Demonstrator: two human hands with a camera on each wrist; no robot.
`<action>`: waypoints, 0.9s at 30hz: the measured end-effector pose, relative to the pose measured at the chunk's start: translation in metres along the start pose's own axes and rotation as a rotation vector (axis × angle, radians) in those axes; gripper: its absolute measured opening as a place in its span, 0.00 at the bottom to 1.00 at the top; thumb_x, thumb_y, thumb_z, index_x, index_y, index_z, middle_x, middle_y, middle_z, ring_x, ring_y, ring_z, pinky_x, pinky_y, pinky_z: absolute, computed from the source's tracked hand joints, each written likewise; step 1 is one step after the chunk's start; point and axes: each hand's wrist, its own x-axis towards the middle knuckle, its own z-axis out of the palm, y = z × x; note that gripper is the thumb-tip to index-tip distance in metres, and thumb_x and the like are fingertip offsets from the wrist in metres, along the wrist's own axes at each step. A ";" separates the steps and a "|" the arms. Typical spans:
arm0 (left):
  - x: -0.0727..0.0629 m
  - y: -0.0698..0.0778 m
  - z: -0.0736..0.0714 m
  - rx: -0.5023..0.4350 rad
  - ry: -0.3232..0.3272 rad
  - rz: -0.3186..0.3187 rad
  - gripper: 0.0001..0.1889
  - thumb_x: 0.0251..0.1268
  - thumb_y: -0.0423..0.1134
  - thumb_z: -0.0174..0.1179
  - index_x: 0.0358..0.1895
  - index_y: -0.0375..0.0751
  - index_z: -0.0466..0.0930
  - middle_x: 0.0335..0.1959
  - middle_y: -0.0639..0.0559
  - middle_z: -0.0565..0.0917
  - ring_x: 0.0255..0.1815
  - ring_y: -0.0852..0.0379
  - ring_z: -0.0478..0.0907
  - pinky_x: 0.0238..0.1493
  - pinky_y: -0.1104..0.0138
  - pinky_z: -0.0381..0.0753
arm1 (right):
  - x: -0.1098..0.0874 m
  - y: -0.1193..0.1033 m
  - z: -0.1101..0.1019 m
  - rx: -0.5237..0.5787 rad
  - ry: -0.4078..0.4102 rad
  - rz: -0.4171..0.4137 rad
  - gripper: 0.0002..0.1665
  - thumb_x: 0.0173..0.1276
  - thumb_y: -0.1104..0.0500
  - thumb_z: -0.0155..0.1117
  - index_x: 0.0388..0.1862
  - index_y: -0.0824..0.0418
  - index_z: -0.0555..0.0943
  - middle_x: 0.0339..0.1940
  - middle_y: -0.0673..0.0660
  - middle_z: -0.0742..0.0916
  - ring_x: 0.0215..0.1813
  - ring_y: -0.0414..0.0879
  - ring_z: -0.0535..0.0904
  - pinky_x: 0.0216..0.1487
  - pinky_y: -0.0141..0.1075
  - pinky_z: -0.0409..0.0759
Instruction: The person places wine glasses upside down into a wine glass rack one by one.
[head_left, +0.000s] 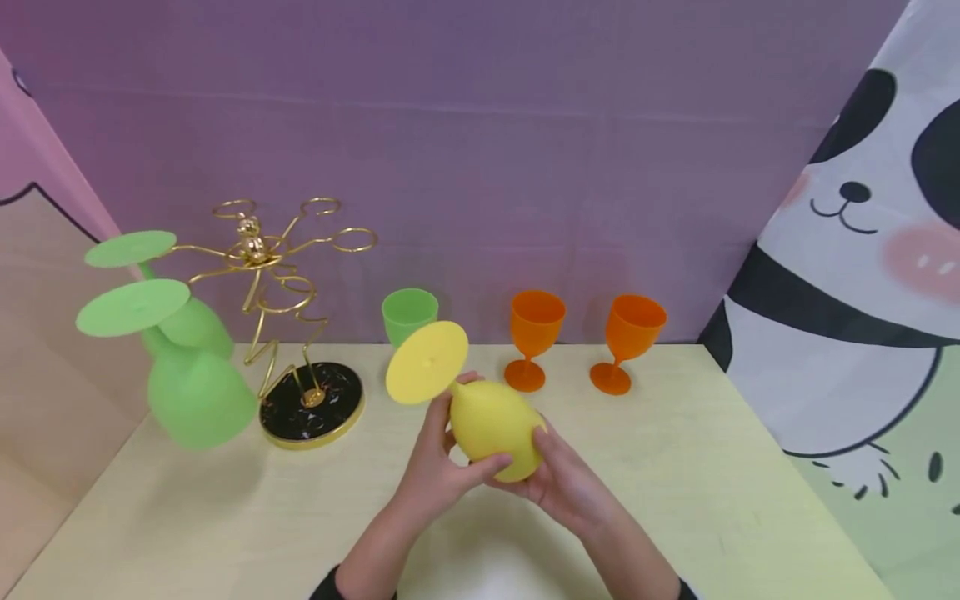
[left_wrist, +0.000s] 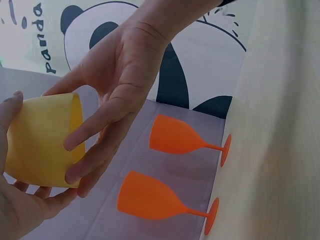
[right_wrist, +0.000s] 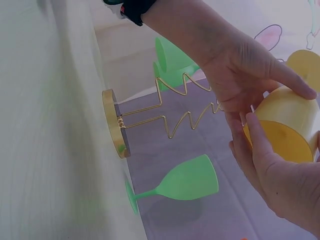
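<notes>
A yellow plastic goblet [head_left: 497, 427] is held over the table by both hands, tilted with its round foot up and to the left. My left hand [head_left: 442, 471] grips the bowl from the left, thumb across its near side. On the other side my right hand [head_left: 570, 487] holds the bowl near the rim, thumb on the wall and fingers beneath. The open mouth of the goblet [right_wrist: 282, 142] faces down in the right wrist view. Behind it, a green goblet [head_left: 409, 310] stands upright, partly hidden by the yellow foot.
A gold wire rack [head_left: 258, 250] with ring-ended arms stands at the left on a black round base [head_left: 330, 417]. Two green goblets [head_left: 198, 400] hang upside down from its left side. Two orange goblets [head_left: 537, 321] stand upright along the back edge, before a purple backdrop [head_left: 480, 167].
</notes>
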 end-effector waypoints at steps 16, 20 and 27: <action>-0.001 0.000 -0.002 0.008 0.013 0.058 0.44 0.49 0.32 0.74 0.71 0.50 0.61 0.68 0.50 0.70 0.62 0.49 0.71 0.62 0.61 0.76 | -0.003 0.004 0.007 -0.032 -0.002 -0.051 0.28 0.79 0.46 0.42 0.73 0.47 0.54 0.64 0.53 0.70 0.60 0.47 0.77 0.64 0.47 0.75; -0.002 -0.001 -0.002 0.016 0.019 0.080 0.43 0.47 0.31 0.74 0.69 0.48 0.62 0.68 0.50 0.70 0.62 0.52 0.71 0.60 0.63 0.77 | -0.004 0.004 0.007 -0.041 -0.016 -0.065 0.28 0.79 0.45 0.42 0.73 0.48 0.54 0.64 0.54 0.70 0.60 0.47 0.77 0.64 0.47 0.75; -0.003 -0.001 -0.005 0.016 0.004 0.164 0.45 0.44 0.29 0.75 0.70 0.46 0.63 0.68 0.49 0.70 0.63 0.59 0.70 0.61 0.63 0.77 | -0.005 0.005 0.006 -0.057 -0.053 -0.099 0.27 0.79 0.45 0.41 0.72 0.46 0.55 0.65 0.52 0.70 0.61 0.46 0.76 0.64 0.46 0.76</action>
